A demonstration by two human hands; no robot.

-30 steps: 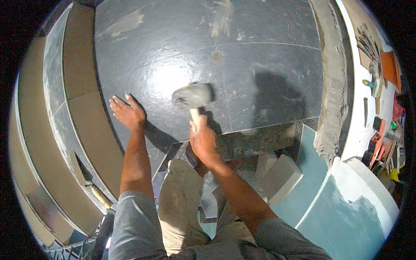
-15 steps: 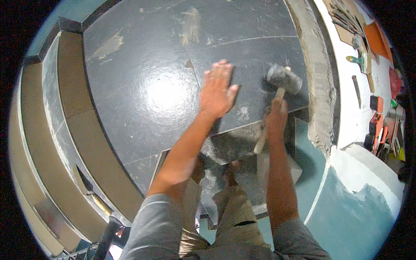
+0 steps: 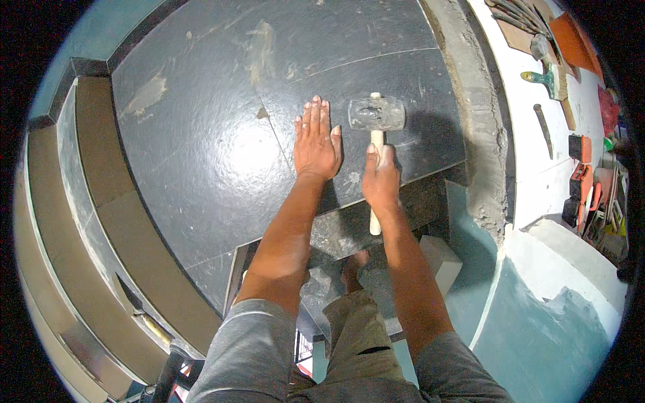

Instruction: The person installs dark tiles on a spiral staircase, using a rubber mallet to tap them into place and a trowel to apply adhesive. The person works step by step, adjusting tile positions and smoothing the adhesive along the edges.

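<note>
My left hand (image 3: 316,141) lies flat, fingers together, on a large dark stone slab (image 3: 222,134). My right hand (image 3: 380,180) grips the wooden handle of a rubber mallet (image 3: 376,114). The mallet's grey head sits on or just above the slab, right beside my left hand's fingertips. A thin joint line (image 3: 282,144) runs through the slab just left of my left hand.
A rough mortar strip (image 3: 480,134) borders the slab on the right. Beyond it, a white ledge (image 3: 537,174) holds a brush (image 3: 547,77), a chisel (image 3: 543,127) and other tools. Brown stepped edging (image 3: 80,221) curves along the left. A white block (image 3: 440,262) sits below near my knees.
My left hand has shifted right across the slab and now rests beside the mallet. The mallet has swung from the middle to the right, then come back in close to the left hand.
</note>
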